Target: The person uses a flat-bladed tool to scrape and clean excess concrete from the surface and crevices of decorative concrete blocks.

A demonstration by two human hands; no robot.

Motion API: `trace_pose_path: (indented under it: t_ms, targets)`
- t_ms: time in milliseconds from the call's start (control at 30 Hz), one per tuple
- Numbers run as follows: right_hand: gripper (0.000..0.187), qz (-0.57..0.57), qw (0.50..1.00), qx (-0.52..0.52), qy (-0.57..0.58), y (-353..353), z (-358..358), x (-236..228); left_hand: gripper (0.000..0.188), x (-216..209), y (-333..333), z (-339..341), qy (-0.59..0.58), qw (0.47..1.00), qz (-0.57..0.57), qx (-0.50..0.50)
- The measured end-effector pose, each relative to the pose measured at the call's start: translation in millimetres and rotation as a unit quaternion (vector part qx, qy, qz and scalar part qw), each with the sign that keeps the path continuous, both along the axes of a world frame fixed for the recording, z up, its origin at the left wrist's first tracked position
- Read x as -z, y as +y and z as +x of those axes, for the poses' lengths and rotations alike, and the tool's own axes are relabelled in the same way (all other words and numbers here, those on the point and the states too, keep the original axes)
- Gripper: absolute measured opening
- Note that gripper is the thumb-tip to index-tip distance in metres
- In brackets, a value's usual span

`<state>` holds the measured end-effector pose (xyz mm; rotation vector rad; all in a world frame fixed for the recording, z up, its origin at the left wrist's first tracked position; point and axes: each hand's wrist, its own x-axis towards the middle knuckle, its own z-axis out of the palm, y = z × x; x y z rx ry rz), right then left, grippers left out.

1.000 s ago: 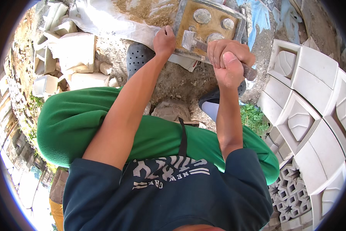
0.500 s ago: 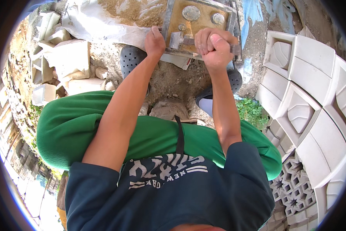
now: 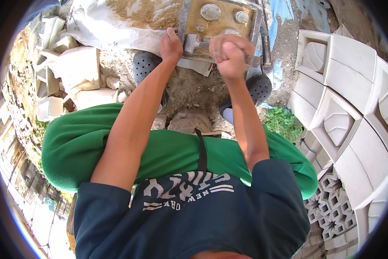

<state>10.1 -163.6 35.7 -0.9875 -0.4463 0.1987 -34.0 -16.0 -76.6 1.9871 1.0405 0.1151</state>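
Note:
A rectangular metal mould [image 3: 258, 26] lies in front of me at the top of the view. Round grey knobs [image 3: 211, 12] stand up from its yellowish, dusty bed. My right hand [image 3: 232, 58], slightly smeared by motion, is closed round the handle of a hammer [image 3: 191, 43]. The hammer's blocky metal head points left, over the mould's near edge, and its handle end sticks out to the right of my fist. My left hand [image 3: 171, 46] is closed at the mould's left side, gripping its frame; the fingers' far side is hidden.
Sandy material lies on a white sheet [image 3: 116, 32] at the upper left, with broken pale blocks [image 3: 79, 69] below it. My dark clogs [image 3: 147, 67] flank the ground before the mould. Stacked pale moulded blocks [image 3: 349, 56] and a star-patterned lattice block [image 3: 332, 207] line the right.
My right hand has shifted left and slightly nearer to me, with the hammer in it. My left hand keeps its hold at the mould's side. The whole view has moved a little.

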Motion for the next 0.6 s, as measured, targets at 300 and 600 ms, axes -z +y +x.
trace_pose_path:
  t_ms: [300,600]
  targets:
    - [0.030,0.020,0.999,0.008,0.027,-8,7,-35,0.059,8,3,2,0.001,1.000,0.008,-0.006]
    - [0.025,0.026,0.997,-0.052,-0.042,-9,41,-80,0.057,1,3,-1,-0.010,1.000,-0.025,0.002]
